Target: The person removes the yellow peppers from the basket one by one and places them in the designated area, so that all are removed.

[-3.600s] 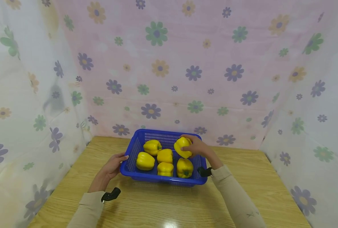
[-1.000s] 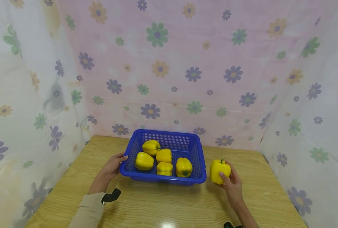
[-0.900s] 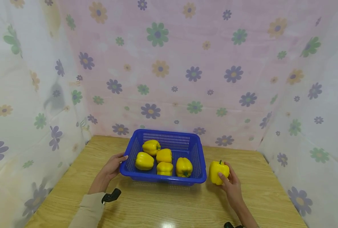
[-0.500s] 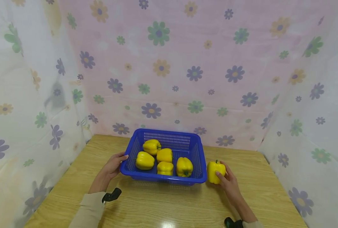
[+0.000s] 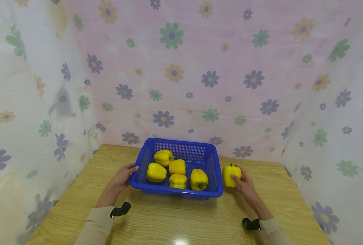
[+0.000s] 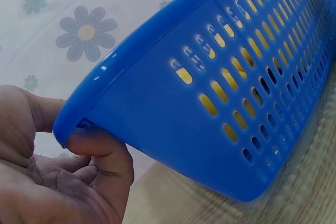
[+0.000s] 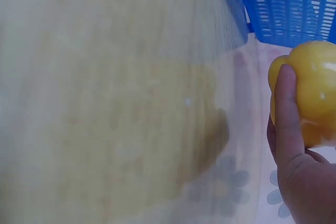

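The left hand pinches the blue basket by its rim — likely to steady it on the bench — while the right hand grips a yellow pepper just outside the basket's right side, stem up, probably for control

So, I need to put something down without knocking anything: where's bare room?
The table is bare in front of the basket and right of the right hand; the basket's back right corner is free too. Crowded: among its five peppers, and between the basket and the held pepper.
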`<state>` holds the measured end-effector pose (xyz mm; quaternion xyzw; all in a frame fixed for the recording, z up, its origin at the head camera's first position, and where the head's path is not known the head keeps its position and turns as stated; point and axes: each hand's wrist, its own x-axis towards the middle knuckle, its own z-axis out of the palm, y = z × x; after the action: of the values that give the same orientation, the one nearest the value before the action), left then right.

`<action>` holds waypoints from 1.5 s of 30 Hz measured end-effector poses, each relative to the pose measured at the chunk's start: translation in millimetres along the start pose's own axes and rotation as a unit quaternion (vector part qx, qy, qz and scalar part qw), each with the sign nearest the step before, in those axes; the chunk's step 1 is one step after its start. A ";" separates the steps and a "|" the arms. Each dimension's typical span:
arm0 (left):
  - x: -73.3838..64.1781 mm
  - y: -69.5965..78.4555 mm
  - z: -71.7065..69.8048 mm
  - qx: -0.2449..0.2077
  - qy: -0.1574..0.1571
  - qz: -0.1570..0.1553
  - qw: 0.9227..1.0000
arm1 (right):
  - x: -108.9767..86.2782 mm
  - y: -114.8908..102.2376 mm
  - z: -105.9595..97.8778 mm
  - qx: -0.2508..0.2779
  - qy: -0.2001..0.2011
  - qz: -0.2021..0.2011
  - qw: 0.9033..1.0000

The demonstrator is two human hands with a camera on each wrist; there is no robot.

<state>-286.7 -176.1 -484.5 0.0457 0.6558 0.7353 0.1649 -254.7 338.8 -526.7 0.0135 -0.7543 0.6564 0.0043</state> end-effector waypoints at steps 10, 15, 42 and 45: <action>1.8 -2.0 -1.0 -0.005 -0.005 0.001 1.000 | 25.1 -9.2 -4.0 -0.012 -0.016 0.013 1.000; 0.6 -1.6 -0.7 -0.006 -0.006 0.002 1.000 | 35.5 -14.8 -1.9 -0.015 -0.030 0.018 0.999; -0.5 -0.9 0.9 -0.011 0.008 0.003 1.000 | 58.3 -30.4 0.8 -0.066 -0.051 0.117 0.990; 0.2 -2.0 0.9 -0.008 0.008 0.000 1.000 | 61.0 -33.4 0.5 -0.072 -0.053 0.130 0.987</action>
<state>-286.3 -175.0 -486.4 0.0385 0.6509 0.7412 0.1596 -314.9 332.8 -492.2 -0.0497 -0.7943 0.5935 -0.1202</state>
